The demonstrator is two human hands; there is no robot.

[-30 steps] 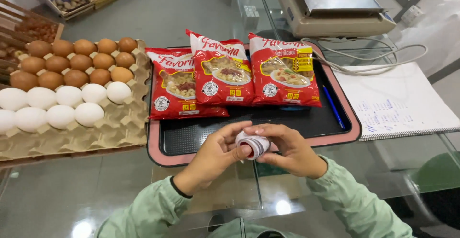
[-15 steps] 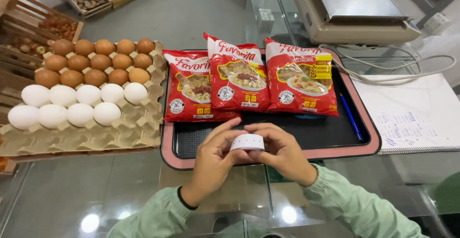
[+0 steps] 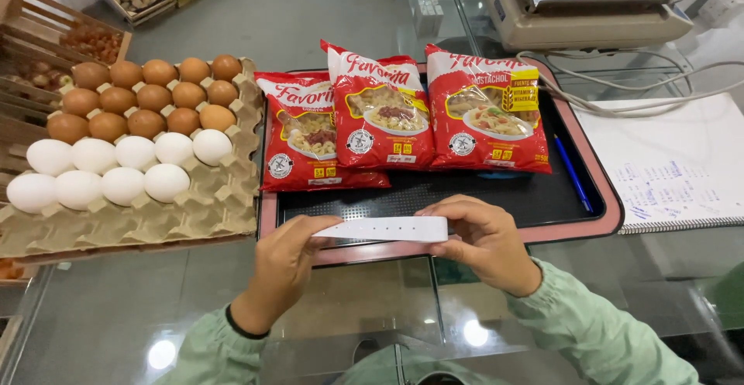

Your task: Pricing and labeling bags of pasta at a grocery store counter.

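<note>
both hands held a white strip [image 3: 385, 229] stretched flat between them, low in the middle of the frame, just above the near rim of the tray [image 3: 612, 207]. the left hand [image 3: 285, 267] pinched the strip's left end between thumb and fingers; the right hand [image 3: 482, 239] gripped the right end, fingers curled over the top edge and thumb beneath. the strip lay level, slightly bowed, with a row of small dark marks along its face; whether these were holes or print could not be told. it hung clear of the glass counter [image 3: 116, 307], touching nothing but the hands. on the tray, above the strip in frame, three red pasta bags [image 3: 384, 113] lay side by side, edges overlapping, with a blue pen [image 3: 572, 174] just beside the rightmost one. left of frame, an egg carton [image 3: 209, 207] carried brown eggs [image 3: 147, 94] in the upper rows and white eggs [image 3: 116, 168] in the lower. a scale [image 3: 589, 5] stood at upper right, and an open notebook [image 3: 674, 164] lay at right. judgement: the step in hand looked like pulling the strip out straight. a next move would need both pinches kept firm and the strip kept taut and level, so it does not curl or slip from either end.
</note>
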